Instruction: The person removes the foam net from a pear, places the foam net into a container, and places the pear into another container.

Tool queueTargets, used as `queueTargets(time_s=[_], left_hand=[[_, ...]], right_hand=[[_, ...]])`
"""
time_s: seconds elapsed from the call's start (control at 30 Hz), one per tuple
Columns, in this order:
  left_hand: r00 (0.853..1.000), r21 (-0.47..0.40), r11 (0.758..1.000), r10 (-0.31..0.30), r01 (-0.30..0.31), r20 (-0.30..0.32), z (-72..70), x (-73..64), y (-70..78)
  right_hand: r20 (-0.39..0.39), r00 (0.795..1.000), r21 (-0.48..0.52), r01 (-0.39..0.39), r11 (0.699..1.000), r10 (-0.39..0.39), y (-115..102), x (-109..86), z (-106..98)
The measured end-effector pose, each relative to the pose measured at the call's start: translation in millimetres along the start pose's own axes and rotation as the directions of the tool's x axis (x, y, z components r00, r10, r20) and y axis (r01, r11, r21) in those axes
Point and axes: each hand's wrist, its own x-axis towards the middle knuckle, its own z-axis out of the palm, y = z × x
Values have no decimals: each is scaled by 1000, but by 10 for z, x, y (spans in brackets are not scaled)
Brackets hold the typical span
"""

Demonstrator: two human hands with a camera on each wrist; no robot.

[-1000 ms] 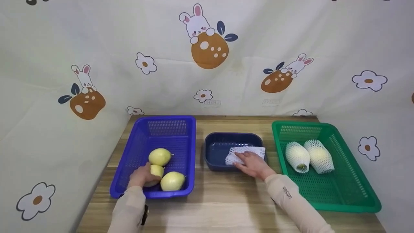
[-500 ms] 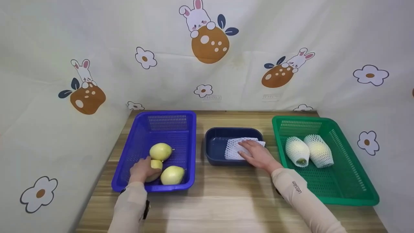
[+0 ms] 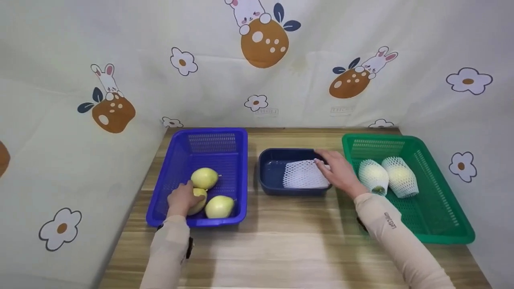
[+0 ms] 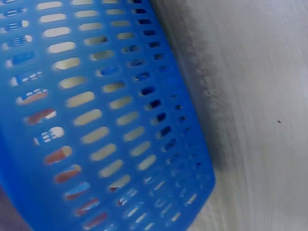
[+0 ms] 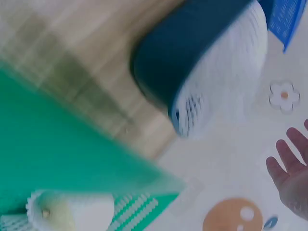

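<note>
In the head view my left hand (image 3: 182, 198) is inside the purple-blue basket (image 3: 245, 172), its thumb and fingers around a yellow-green pear (image 3: 199, 202). Two more pears lie against it, one behind (image 3: 204, 178) and one to the right (image 3: 219, 207). My right hand (image 3: 339, 170) hovers at the right end of the navy dish (image 3: 270, 188), fingers extended and nothing held. White foam netting (image 3: 305, 175) lies in that dish, its right end beside my thumb. The right wrist view catches the fingers (image 5: 288, 163) spread apart from the netting (image 5: 231, 67).
On the right stands a green basket (image 3: 437, 237) with two pears in foam net sleeves, one at left (image 3: 373, 176) and one at right (image 3: 400, 176). A printed cloth (image 3: 217, 88) encloses the wooden table (image 3: 273, 241). Slotted basket wall (image 4: 96, 115) fills much of the left wrist view.
My right hand has moved off the foam netting toward the dish's right end, leaving the netting in the dish. The left hand stays on the same pear. The head view has tilted down.
</note>
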Motion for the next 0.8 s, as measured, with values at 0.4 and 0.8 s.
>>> queueTargets(time_s=[0.4,0.8], left_hand=[[939,-103,972,170,-209,-300,-50,-174,467],[897,-108,908,371,-405,-242,257,-429,1039]], right_hand=[[32,917,-72,-394,916,397,599,-213,-605],[241,809,-169,-509,844,536,982,-625,-657]])
